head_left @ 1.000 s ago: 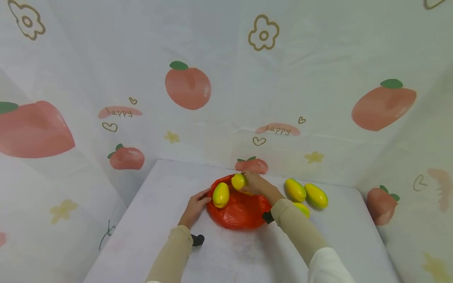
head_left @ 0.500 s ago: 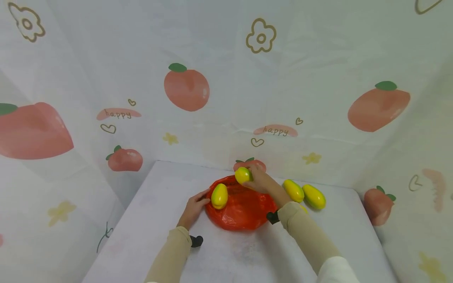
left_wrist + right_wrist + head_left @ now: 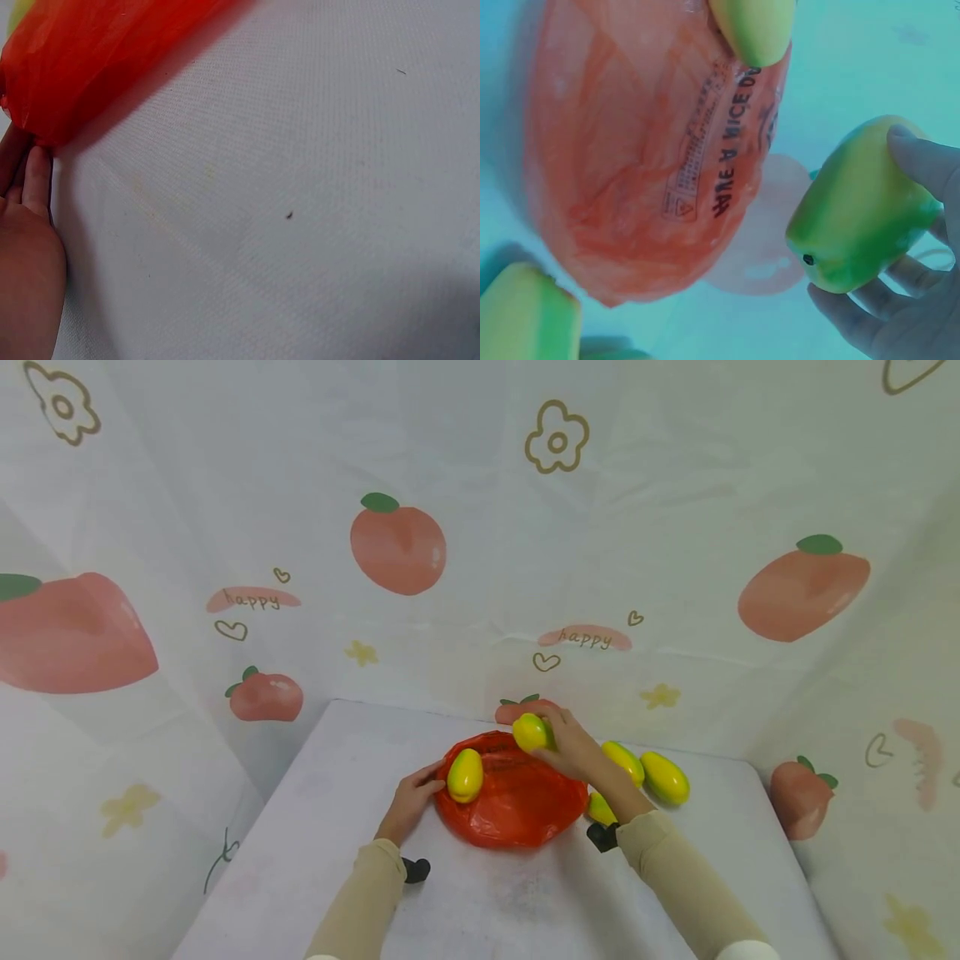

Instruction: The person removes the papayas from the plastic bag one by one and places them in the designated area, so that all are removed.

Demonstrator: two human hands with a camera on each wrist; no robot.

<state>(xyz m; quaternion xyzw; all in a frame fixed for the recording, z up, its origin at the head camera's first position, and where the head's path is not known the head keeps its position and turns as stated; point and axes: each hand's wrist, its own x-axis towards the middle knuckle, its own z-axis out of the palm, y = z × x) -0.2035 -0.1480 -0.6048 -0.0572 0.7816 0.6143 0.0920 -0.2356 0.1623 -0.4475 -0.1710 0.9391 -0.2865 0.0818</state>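
Note:
A red plastic bag, printed "HAVE A NICE DAY" in the right wrist view, lies spread in a round shape on the table. One yellow-green mango sits on its left part. My left hand touches the bag's left edge; in the left wrist view its fairly straight fingers reach the bag's gathered rim. At the bag's back right, my right hand grips a second mango, thumb on one side and fingers on the other, raised above the table. Part of that mango is hidden by the hand.
To the right of the bag lie several more mangoes, one mango farthest right and another mango partly behind the right wrist. A white cloth wall with printed fruit rises behind the table.
My right hand has lifted the mango from the back of the bag and carried it up and to the right. My left hand stays at the bag's left edge; the other mango there has not moved.

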